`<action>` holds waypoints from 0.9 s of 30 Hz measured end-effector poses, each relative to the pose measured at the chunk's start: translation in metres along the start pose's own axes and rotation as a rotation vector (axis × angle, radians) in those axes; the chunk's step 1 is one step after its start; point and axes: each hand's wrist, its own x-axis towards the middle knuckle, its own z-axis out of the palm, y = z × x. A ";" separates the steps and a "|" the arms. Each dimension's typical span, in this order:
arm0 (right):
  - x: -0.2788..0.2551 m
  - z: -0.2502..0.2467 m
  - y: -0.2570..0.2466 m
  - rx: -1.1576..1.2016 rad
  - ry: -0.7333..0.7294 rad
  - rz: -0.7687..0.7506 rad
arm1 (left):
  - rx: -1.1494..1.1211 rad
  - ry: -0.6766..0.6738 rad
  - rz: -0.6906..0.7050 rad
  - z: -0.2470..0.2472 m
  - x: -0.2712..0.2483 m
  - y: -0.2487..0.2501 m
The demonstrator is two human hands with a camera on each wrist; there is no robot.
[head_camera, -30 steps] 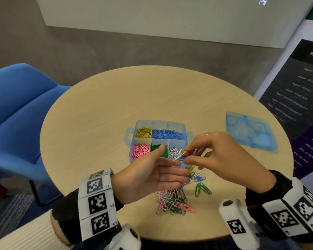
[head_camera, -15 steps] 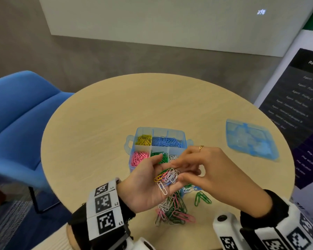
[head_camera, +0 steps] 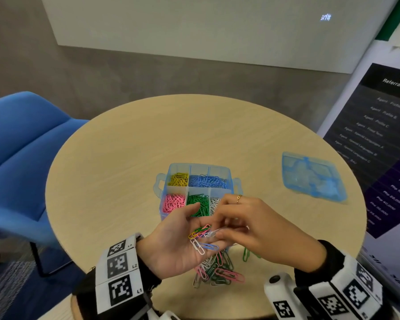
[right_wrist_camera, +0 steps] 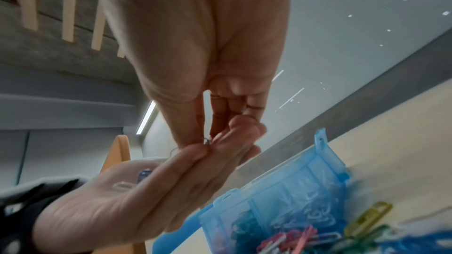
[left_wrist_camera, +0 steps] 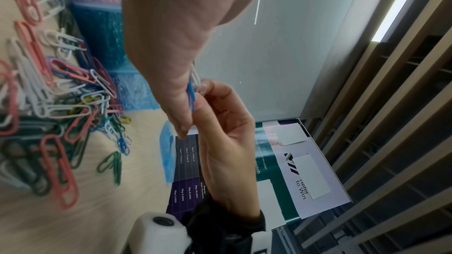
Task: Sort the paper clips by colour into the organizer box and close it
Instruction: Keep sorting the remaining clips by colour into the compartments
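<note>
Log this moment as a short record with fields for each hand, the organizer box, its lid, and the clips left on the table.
left hand: palm up, a few mixed clips lying on it
right hand: pinching a clip from that palm
organizer box: open; yellow, blue, pink, green and white sorted
lid: off, lying to the box's right
loose pile: unsorted, near table edge

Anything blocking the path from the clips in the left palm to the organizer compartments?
Nothing visible. The organizer box sits open just beyond the left hand, its lid off to the right on the table. The right hand picks at the palm's clips.
</note>
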 end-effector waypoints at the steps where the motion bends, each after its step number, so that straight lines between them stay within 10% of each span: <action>1: 0.000 -0.002 0.000 0.013 0.013 0.010 | -0.017 -0.003 0.001 0.000 0.000 0.000; 14: 0.001 -0.001 0.017 0.447 0.157 0.278 | -0.038 0.016 0.032 0.006 -0.004 0.001; 27: 0.006 -0.002 0.031 0.399 0.342 0.483 | -0.052 0.020 0.053 -0.001 -0.001 0.006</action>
